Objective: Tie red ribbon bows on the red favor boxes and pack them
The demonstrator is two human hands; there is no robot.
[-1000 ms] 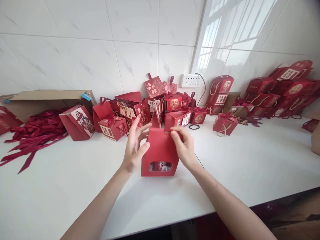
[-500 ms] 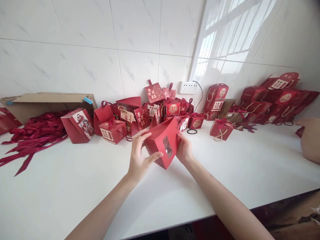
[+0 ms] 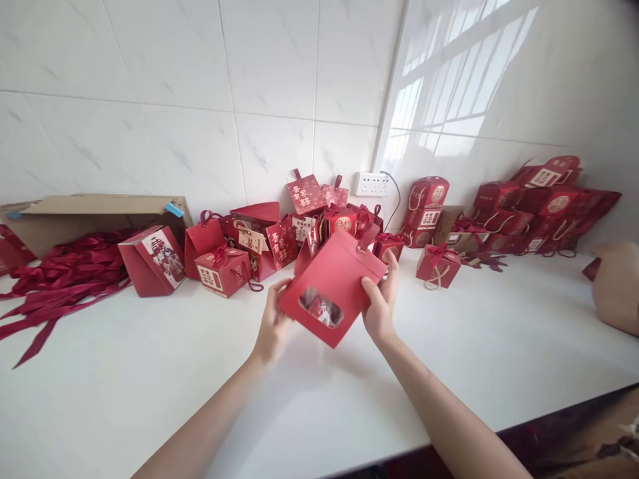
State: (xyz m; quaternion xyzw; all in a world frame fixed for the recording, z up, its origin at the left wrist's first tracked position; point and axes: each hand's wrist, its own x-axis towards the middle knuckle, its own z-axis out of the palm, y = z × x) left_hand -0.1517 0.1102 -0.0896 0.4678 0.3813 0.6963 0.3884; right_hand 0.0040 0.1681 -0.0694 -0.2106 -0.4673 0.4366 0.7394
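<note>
Above the white table, a red paper gift box (image 3: 332,276) is held tilted between both hands. An oval window near its lower edge shows something red and white inside, and a ribbon loop sticks up at its top right. My left hand (image 3: 275,322) grips the lower left side, its fingertips partly hidden by the box. On the right edge, my right hand (image 3: 380,303) pinches the box, thumb on the front face. Behind it stand several red gift boxes, among them a small box with a bow (image 3: 223,271) and a box with a printed figure (image 3: 154,261).
Red ribbons (image 3: 80,273) spill from a cardboard carton (image 3: 104,207) at left. A small bowed box (image 3: 438,266) stands right of centre, with stacked red boxes (image 3: 536,206) beyond. A power strip (image 3: 371,184) is on the wall. The white table's (image 3: 150,399) front edge runs below.
The held box has turned so that its broad front with the window faces the camera, and its ribbon loop now shows. Both hands have shifted their hold, and the view has tilted slightly.
</note>
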